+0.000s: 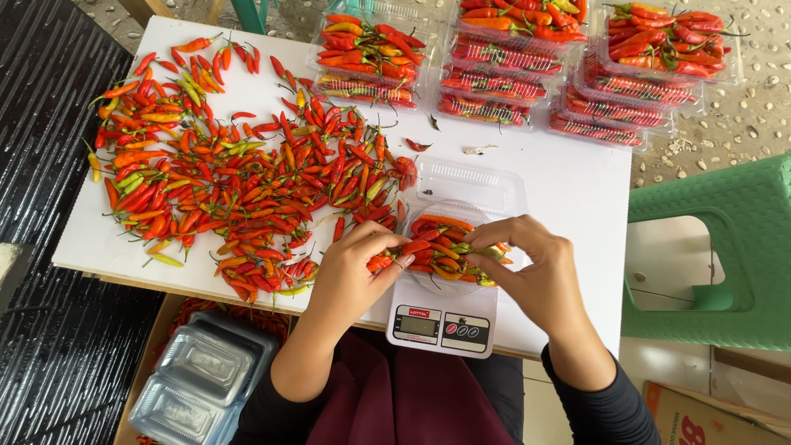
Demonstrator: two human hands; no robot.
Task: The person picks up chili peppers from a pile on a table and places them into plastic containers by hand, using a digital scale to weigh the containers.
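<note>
- Head view looks straight down on a white worktop (568,189) where a person sits at the near edge, both bare hands over a small digital scale (443,317).
- Scale sits at the near edge of the worktop, right of its middle, its display panel facing the person.
- On the scale rests an open clear plastic clamshell tray (470,185), its lid folded back toward the far edge; the tray part holds a batch of chillies (445,247), mostly red and orange with a few green-yellow ones.
- Left hand (354,268) is curled partly closed at the left side of the batch, thumb and fingertips pinching red chillies at the tray's edge.
- Right hand (535,268) is bent over the right side of the batch, fingers drawn together and touching the chillies there; whether it grips one fully cannot be told.
- A big loose heap of chillies (239,165) covers the left half of the worktop, reaching from the far left corner nearly to the near edge and touching the left hand's side.
- Stacks of filled, closed clamshell packs (503,74) stand along the far edge and far right corner, in several piles side by side.
- Below the near left corner, off the worktop, a stack of empty clear trays (198,379) lies in a cardboard box.
- A green plastic stool (733,247) stands to the right of the worktop.
</note>
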